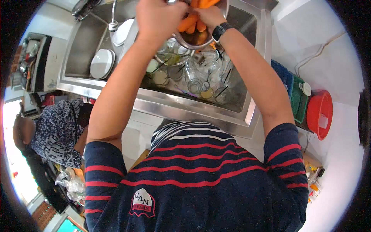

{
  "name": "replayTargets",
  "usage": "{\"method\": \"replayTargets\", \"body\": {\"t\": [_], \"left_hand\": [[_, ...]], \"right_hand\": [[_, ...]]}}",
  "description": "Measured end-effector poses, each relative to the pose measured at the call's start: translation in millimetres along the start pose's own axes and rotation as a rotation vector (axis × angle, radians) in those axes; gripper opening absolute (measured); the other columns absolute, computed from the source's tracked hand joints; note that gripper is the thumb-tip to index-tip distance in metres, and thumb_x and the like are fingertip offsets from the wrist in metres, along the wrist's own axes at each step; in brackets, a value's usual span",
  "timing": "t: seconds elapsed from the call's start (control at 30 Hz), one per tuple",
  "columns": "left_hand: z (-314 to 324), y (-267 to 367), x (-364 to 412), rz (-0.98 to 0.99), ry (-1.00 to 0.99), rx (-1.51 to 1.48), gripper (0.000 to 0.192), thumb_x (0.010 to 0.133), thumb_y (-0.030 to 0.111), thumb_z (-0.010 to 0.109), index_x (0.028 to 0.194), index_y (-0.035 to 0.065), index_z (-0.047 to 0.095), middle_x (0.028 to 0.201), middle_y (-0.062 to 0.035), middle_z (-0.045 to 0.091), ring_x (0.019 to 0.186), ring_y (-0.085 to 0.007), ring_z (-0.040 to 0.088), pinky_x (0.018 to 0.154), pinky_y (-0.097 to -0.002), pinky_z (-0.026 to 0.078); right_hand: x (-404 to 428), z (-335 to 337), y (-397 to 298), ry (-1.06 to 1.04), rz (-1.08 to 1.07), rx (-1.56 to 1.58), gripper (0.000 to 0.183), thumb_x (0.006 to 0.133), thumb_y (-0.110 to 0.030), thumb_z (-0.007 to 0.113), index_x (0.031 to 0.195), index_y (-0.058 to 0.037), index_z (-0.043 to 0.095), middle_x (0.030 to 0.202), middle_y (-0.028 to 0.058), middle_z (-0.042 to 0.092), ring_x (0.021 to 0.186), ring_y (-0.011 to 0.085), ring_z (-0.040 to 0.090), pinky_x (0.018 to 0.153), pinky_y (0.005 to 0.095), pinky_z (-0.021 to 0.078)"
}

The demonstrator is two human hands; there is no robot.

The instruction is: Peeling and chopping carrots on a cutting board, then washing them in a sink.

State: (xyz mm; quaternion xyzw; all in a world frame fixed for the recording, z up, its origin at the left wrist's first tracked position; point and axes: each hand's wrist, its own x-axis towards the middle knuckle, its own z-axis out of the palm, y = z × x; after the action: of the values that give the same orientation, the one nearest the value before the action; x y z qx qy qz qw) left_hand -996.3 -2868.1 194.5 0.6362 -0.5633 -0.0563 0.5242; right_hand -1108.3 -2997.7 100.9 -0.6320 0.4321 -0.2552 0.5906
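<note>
Above the sink's right basin, a metal bowl [189,45] holds orange pieces [188,23] that look like carrot. My left hand [158,18] is at the bowl's left side with its fingers curled. It is blurred, and what it grips is hidden. My right hand [211,16], with a watch [221,31] on the wrist, reaches over the bowl among the orange pieces. The fingertips of both hands come close together, too blurred to show a hold. Below the bowl, several drinking glasses [194,85] with black straws lie and stand in the basin [237,100].
White plates [102,63] stand in the left basin under a hanging spray hose [113,25]. To the right are a green crate [298,100] and a red plastic tub [320,114]. Another person [58,130] is at the left, near plastic bags [71,184].
</note>
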Motion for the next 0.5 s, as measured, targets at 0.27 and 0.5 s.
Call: {"method": "replayTargets", "body": {"t": [0.27, 0.5], "left_hand": [[-18, -123, -41, -0.710, 0.253, -0.733, 0.018, 0.072, -0.006, 0.058, 0.089, -0.0007, 0.059, 0.083, -0.0095, 0.062, 0.074, -0.0210, 0.061, 0.067, -0.0332, 0.049], [-66, -144, -70, -0.745, 0.298, -0.755, 0.041, 0.072, -0.011, 0.049, 0.112, -0.0026, 0.054, 0.102, -0.0128, 0.061, 0.093, -0.0241, 0.060, 0.083, -0.0350, 0.050]], "right_hand": [[-20, -9, -50, -0.006, -0.276, -0.560, 0.052, 0.082, -0.051, 0.064, 0.091, 0.0000, 0.069, 0.082, 0.0178, 0.069, 0.079, 0.0314, 0.067, 0.068, 0.0384, 0.0516], [-13, -85, 50, 0.484, -0.351, -0.624, 0.020, 0.086, -0.024, 0.058, 0.081, -0.0057, 0.065, 0.079, 0.0108, 0.067, 0.076, 0.0209, 0.065, 0.072, 0.0356, 0.0523]]}}
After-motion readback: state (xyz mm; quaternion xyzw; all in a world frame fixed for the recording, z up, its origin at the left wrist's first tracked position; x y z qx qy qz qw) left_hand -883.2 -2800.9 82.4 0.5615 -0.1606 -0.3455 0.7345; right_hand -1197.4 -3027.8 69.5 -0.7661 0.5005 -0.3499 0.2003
